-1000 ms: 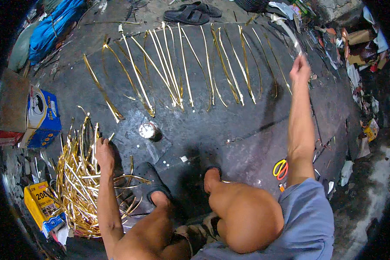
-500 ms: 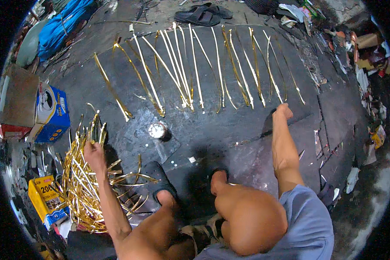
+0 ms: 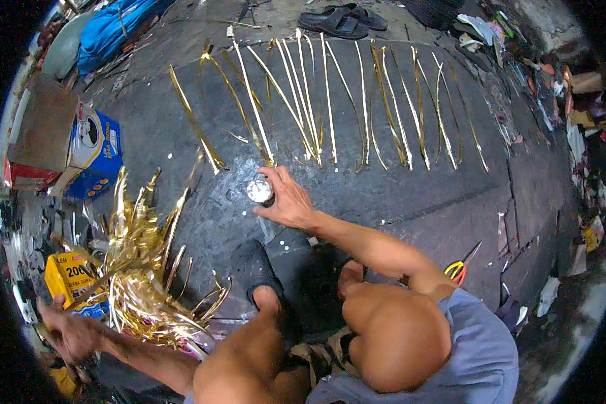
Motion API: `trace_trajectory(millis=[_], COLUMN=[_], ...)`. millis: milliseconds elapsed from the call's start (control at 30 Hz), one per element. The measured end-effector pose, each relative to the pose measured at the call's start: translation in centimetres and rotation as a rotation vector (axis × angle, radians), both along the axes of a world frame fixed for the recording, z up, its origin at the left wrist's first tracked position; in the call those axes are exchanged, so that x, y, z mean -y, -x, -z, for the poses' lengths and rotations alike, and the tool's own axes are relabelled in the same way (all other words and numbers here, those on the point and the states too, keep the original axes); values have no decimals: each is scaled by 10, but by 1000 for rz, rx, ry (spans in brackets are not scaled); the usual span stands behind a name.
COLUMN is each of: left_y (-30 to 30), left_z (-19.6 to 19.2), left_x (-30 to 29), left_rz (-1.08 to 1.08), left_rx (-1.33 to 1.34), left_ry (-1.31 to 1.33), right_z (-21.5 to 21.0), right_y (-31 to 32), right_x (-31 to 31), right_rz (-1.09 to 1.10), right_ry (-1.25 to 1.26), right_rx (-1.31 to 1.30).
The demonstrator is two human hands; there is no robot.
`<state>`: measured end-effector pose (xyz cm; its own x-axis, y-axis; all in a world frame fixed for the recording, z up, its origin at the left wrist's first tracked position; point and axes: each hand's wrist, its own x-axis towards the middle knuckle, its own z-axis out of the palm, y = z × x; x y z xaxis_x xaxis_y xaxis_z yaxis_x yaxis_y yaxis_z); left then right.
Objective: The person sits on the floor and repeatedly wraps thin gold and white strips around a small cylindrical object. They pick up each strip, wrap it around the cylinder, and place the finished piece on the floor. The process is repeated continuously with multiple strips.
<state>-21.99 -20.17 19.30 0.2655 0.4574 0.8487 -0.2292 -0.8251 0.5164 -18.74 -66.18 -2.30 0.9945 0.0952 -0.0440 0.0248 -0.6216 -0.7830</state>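
My right hand (image 3: 289,200) reaches across to a small round tin with a whitish top (image 3: 259,191); its thumb and fingers close around the tin's side. My left hand (image 3: 71,331) is at the far left, low beside a yellow box (image 3: 69,273), smeared by motion. A blurred brownish strip (image 3: 108,277) runs from near that hand toward a tangled pile of shiny gold strips (image 3: 138,283). Beyond the tin, several narrow gold-and-white strips (image 3: 328,101) lie spaced out in a row on a dark mat (image 3: 411,202).
Scissors with red and yellow handles (image 3: 456,271) lie right of my knee. A blue and white carton (image 3: 97,148) stands open at left. Dark sandals (image 3: 333,25) and a blue cloth bundle (image 3: 114,34) are at the far side. Scraps (image 3: 579,141) litter the right edge.
My right hand has left the right end of the strip row and moved left onto the tin. My left hand has moved off the pile, leftward and nearer; the pile's strips have shifted.
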Motion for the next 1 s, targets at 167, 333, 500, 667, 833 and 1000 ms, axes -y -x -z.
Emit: trace_trajectory(millis=[167,333,500,667,833,1000], left_y=[-50,-38,-30,-31,-18,-63], left_z=[56,170,220,225,223,230], left_x=[159,267,281,277,256,268], left_rz=[502,1095,1088,1264,1338,1024], left_rx=[-882,-1321,-1294,-1343,-1375,-1594], left_ry=[43,771,1114,1631,1645,717], right_z=[22,30,-28,-33,8,1], right_y=[-12,-19,-6,9,4,0], right_x=[13,64,50,17,52,87], right_rz=[249,558,429,277,303,480], right_ry=[-164,-473,-604,-442,-141,-279], right_rx=[-24,109,67,34,125,87])
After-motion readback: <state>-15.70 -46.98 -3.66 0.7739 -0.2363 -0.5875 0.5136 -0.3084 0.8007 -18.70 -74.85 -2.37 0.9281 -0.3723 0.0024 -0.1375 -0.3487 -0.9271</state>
